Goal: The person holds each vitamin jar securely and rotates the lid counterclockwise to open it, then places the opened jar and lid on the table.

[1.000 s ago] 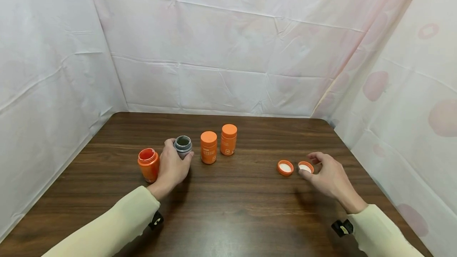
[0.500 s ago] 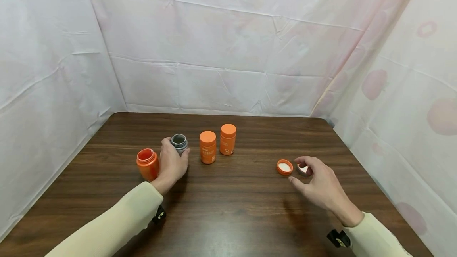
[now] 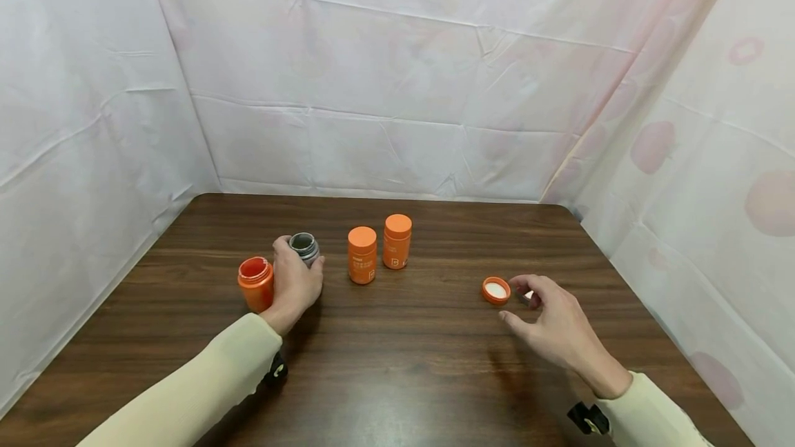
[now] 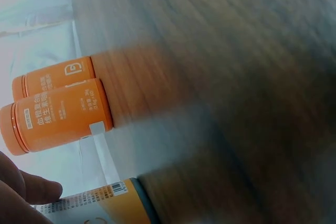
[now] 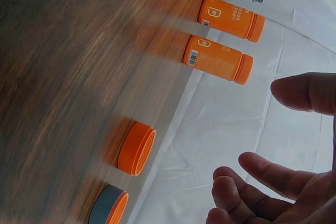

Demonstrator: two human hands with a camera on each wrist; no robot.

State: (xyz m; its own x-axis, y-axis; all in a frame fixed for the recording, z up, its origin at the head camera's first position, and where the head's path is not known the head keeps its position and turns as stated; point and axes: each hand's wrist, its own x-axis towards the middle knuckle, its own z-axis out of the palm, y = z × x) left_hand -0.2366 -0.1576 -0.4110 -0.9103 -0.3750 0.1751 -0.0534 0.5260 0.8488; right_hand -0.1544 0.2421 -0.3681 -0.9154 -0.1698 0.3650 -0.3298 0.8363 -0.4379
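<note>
My left hand point(image 3: 295, 290) grips an uncapped grey bottle point(image 3: 306, 245), standing on the table. In the left wrist view its label shows beside the thumb point(image 4: 43, 189). Close to its left stands an uncapped orange bottle point(image 3: 257, 287). My right hand point(image 3: 562, 330), thumb and fingers spread with nothing between them, hovers beside an orange screw cap point(image 3: 496, 291) lying with its white inside up. A dark grey cap with an orange inner rim point(image 5: 107, 206) lies next to it, mostly hidden behind my fingers in the head view.
Two capped orange bottles, a nearer one point(image 3: 362, 257) and a farther one point(image 3: 397, 243), stand upright right of the grey bottle. The dark wood table point(image 3: 397, 364) is bounded by white sheeting point(image 3: 385, 88) at the back and sides.
My left hand has shifted the grey bottle left, towards the uncapped orange one. My right hand has moved left from around the grey cap to beside the orange cap, its fingers spreading wider.
</note>
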